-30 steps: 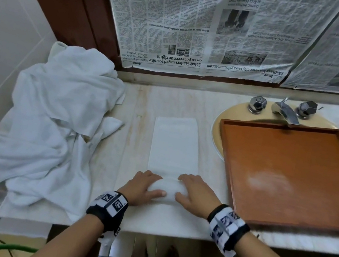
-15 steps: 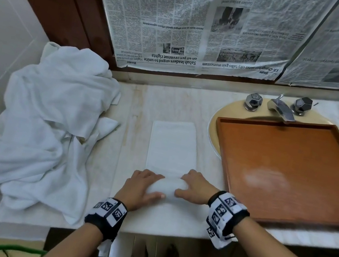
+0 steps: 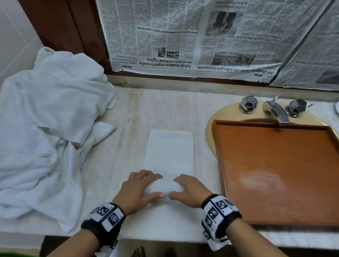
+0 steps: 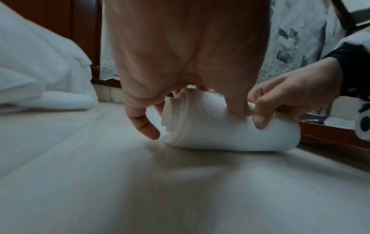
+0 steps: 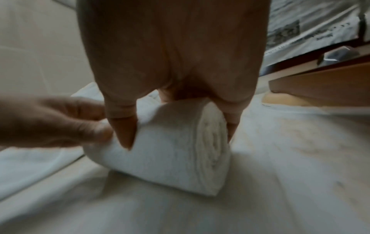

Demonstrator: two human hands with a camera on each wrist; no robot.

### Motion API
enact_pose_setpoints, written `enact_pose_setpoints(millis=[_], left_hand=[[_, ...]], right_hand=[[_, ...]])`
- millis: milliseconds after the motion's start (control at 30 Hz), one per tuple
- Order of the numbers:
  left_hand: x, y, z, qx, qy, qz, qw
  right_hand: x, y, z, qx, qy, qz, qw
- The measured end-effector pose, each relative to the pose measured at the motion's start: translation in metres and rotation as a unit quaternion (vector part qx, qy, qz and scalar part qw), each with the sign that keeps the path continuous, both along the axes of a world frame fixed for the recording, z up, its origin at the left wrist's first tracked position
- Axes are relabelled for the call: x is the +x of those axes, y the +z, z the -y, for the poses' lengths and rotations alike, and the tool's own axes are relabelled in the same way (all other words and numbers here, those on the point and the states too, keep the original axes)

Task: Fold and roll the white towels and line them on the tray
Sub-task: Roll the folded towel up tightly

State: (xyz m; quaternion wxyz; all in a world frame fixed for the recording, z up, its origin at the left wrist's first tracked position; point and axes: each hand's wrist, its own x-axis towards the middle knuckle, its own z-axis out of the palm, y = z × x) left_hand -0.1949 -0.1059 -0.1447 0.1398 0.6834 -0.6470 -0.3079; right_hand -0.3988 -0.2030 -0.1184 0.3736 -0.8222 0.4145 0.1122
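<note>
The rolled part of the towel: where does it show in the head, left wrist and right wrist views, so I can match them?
Head: rolled part of the towel low centre, between both hands, left of the wooden tray.
Left wrist: right of centre, layered end facing left.
Right wrist: centre, spiral end facing right.
Shared landmark: the tray's rim, at the right edge in both wrist views.

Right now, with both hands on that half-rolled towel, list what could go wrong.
1. The roll may telescope: its left end already shows uneven, stepped layers.
2. The flat strip ahead could skew, so the roll might drift toward the tray edge.
3. The left hand and right hand grip only from above; easing off may loosen the roll.
</note>
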Motion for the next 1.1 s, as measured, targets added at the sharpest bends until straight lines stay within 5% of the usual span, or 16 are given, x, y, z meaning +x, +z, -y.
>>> enact_pose_setpoints(millis=[100,233,333,633,767,967,1100], left_hand=[[0.006,-0.010,0.001,0.020,0.015,-0.039,0.999],[0.008,-0.008,0.011,0.058,0.007,-0.068,0.996],[0.007,-0.001,0.016,0.080,0.004,-0.079,0.994],[-0.001,0.003,0.002,0.001,-0.006,-0.003,1.000],[0.005,-0.005,-0.001,0.015,-0.013,-0.046,0.999],[0.006,0.005,0.012,0.050,0.008,-0.103,0.993],[0.003,-0.003,0.013,0.066,0.042,-0.081,0.994]], right_hand=[[-0.004,0.001,-0.005,0.014,-0.006,0.026,1.000],[-0.018,-0.014,-0.033,-0.226,0.019,0.028,0.974],[-0.019,-0.026,-0.043,-0.302,0.050,0.007,0.952],[-0.003,-0.005,0.003,-0.036,0.016,-0.011,0.999],[-0.010,0.009,0.004,0.058,0.020,0.002,0.998],[-0.013,-0.002,-0.040,-0.219,0.050,-0.023,0.974],[-0.009,-0.007,-0.027,-0.157,0.049,-0.009,0.986]])
